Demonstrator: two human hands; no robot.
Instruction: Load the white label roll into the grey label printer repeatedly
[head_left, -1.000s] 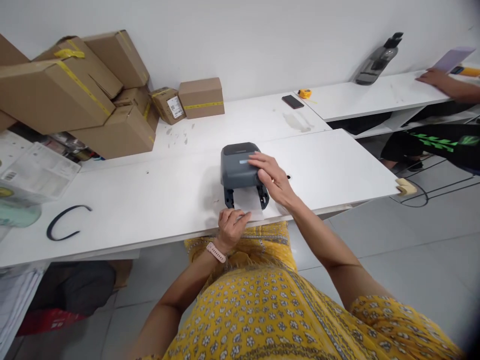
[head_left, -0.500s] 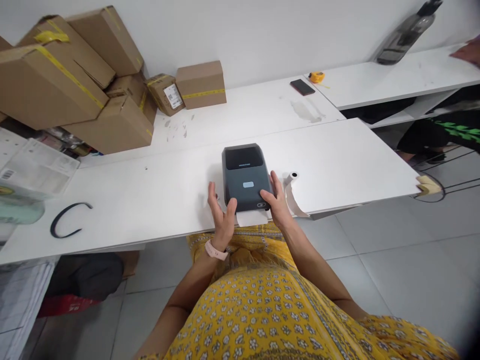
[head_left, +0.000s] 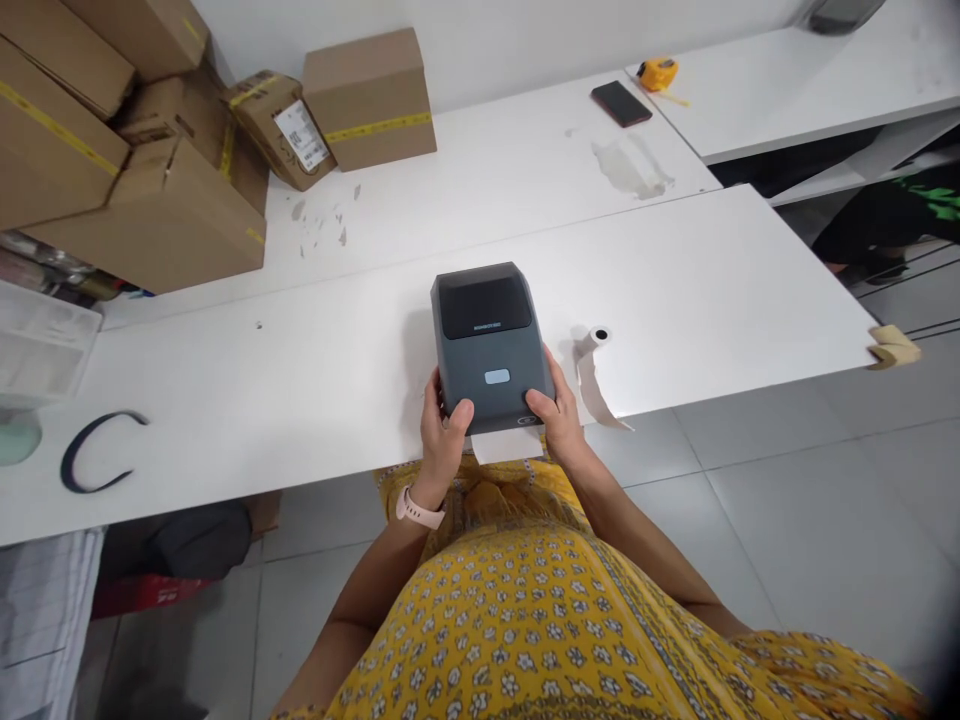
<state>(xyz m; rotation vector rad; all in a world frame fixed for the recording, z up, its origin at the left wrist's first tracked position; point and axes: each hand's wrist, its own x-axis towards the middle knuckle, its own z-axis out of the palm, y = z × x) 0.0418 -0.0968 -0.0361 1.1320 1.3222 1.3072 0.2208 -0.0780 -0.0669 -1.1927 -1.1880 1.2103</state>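
A dark grey label printer (head_left: 491,350) with a black window and a pale blue button is between my two hands near the table's front edge. My left hand (head_left: 442,430) grips its left side, thumb on the top near the front corner. On the opposite side, my right hand (head_left: 559,415) holds it the same way. A strip of white paper (head_left: 506,446) sticks out of the printer's front, over the edge. Just right of the printer, a small roll of white paper (head_left: 592,345) lies partly unrolled, its tail hanging past the table edge.
Cardboard boxes (head_left: 371,95) are piled at the back left of the white table (head_left: 330,370). A black curved band (head_left: 71,450) lies at the left. Toward the back right are a phone (head_left: 621,103) and a yellow tape measure (head_left: 658,74). Someone's dark clothing (head_left: 877,225) shows at the right.
My left hand, apart from the printer with its fingers spread before, has closed on the printer's left side. My right hand stays on it. The view has tilted down and come closer.
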